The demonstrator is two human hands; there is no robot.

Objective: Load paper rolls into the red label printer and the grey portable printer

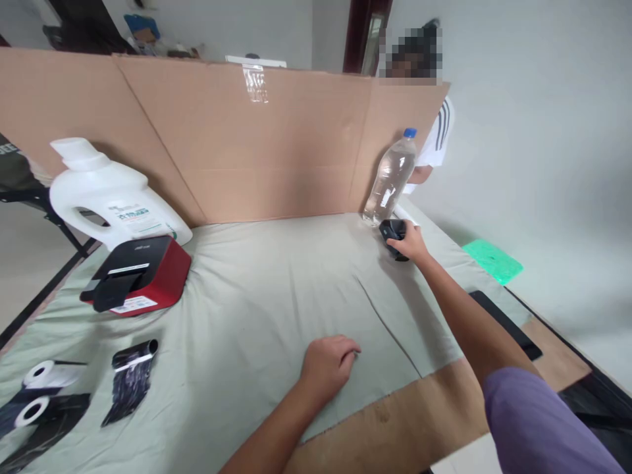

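Observation:
My right hand (411, 242) reaches to the far right of the cloth-covered table and grips a small black object (394, 230), its fingers around the near side. Just behind that object a clear plastic bottle with a blue cap (392, 174) leans against the cardboard. My left hand (330, 361) rests on the cloth near the front edge, fingers curled together, with nothing visible in it. At the left sits a red and black printer (143, 273), in front of a white detergent jug (116, 197).
A cardboard panel (276, 145) stands across the back, with a person (437, 141) behind its right end. Black and white rolls (133, 372) lie at the front left. A green item (494, 260) and a flat black device (506, 324) lie at the right edge.

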